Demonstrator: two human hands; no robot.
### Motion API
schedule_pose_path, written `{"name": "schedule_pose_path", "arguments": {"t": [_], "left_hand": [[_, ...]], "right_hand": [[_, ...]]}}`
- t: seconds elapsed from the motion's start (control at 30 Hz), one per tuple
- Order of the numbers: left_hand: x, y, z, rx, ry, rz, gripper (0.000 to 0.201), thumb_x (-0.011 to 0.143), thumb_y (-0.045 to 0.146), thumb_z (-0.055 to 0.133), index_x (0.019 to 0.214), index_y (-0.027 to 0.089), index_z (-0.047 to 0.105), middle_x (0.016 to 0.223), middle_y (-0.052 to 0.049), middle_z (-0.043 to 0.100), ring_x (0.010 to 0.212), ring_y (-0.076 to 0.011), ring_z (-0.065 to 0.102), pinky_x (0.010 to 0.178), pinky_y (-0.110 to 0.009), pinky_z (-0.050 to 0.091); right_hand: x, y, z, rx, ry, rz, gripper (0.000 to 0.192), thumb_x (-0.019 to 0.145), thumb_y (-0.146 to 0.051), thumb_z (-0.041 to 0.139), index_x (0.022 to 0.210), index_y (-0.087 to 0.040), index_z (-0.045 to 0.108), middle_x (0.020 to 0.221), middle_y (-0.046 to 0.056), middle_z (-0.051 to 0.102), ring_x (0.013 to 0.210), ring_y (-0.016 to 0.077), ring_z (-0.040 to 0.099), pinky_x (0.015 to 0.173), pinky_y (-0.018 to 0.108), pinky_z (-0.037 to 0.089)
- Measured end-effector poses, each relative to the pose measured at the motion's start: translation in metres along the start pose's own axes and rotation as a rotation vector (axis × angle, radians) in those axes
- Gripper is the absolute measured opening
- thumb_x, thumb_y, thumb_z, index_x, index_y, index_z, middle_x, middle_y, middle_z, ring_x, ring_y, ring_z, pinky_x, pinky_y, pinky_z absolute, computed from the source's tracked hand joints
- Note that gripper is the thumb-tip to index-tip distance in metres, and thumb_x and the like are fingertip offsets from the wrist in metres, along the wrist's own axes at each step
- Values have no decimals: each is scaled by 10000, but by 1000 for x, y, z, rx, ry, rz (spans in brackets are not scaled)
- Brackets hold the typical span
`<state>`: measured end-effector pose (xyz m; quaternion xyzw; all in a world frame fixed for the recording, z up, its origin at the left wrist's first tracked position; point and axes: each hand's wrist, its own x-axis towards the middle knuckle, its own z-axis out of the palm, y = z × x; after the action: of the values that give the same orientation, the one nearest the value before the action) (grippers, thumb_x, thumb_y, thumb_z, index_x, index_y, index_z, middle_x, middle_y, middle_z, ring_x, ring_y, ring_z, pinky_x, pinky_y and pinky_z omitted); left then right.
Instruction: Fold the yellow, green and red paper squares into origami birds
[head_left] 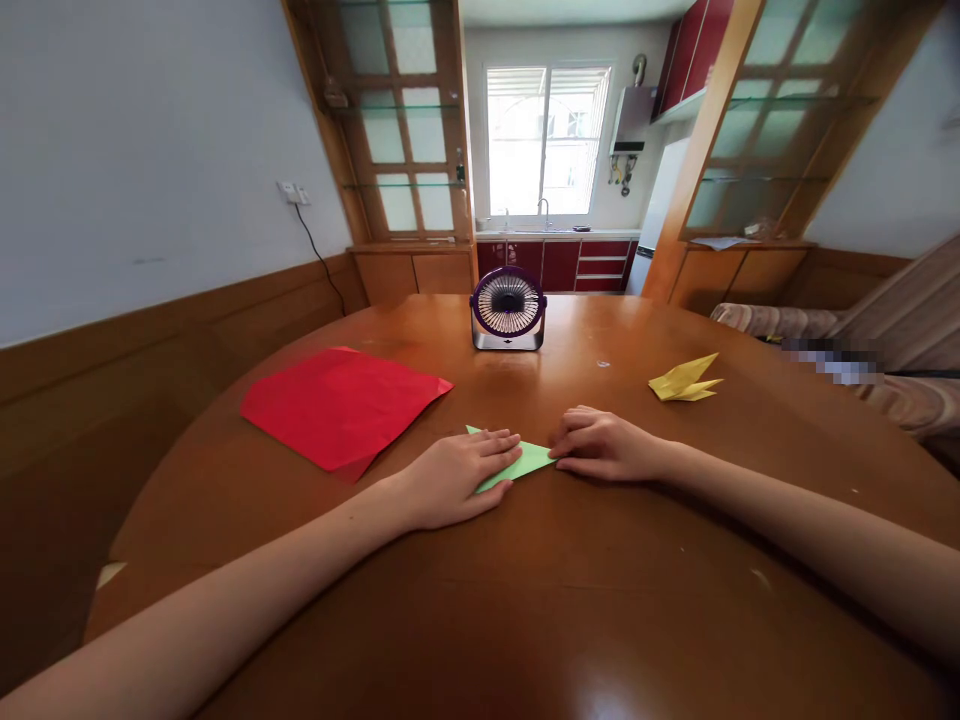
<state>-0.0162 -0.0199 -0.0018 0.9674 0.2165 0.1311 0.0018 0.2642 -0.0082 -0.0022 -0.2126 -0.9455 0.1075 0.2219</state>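
A folded piece of light green paper (534,460) lies on the table between my hands, narrowing to a point on its right. My left hand (461,480) rests flat across its left part, fingers stretched out, covering much of it. At the right tip, the fingers of my right hand (600,445) are pinched together on the paper. Beyond my right hand sits a folded yellow paper figure (682,380) with pointed ends. Sheets of red paper (345,405) lie flat to the left of my left hand.
A small purple fan (508,305) stands upright near the table's far side. The wooden table (480,630) has a rounded edge. Past it are a striped sofa (780,320) on the right, and a kitchen with red cabinets and a window (547,140).
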Motion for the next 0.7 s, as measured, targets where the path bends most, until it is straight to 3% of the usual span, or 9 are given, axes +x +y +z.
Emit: {"name": "schedule_pose_path", "arguments": {"t": [0.17,0.37,0.53,0.7], "left_hand": [[-2,1,-5,35,-9,9,405,928,333,488,1279,151,576,1282,-143,596,1130,-274,611,974,-400,485],[-8,-2,-11,-82,-22,-35,440,874,407,586,1253,183,588,1324,-111,582,1176,-267,589,1021,-386,452],[-11,-12,-10,-267,45,-91,385,820,366,667,1166,200,635,1224,-91,647,1159,-238,601,999,-360,465],[-8,-17,-1,-493,188,-241,207,879,362,607,966,205,711,972,-48,722,961,-197,673,868,-317,513]], "right_hand": [[-3,1,9,-124,83,-65,189,947,-264,527,974,-184,696,906,84,674,826,178,588,789,348,459],[-2,-5,11,-307,102,-58,223,963,-251,461,902,-172,660,833,80,651,754,172,558,740,335,442],[-3,-7,13,-256,106,10,207,949,-245,471,886,-167,651,837,73,636,761,166,555,762,329,447],[-3,-11,13,-111,109,155,169,915,-248,519,854,-167,655,830,67,625,774,170,557,775,337,449]]}}
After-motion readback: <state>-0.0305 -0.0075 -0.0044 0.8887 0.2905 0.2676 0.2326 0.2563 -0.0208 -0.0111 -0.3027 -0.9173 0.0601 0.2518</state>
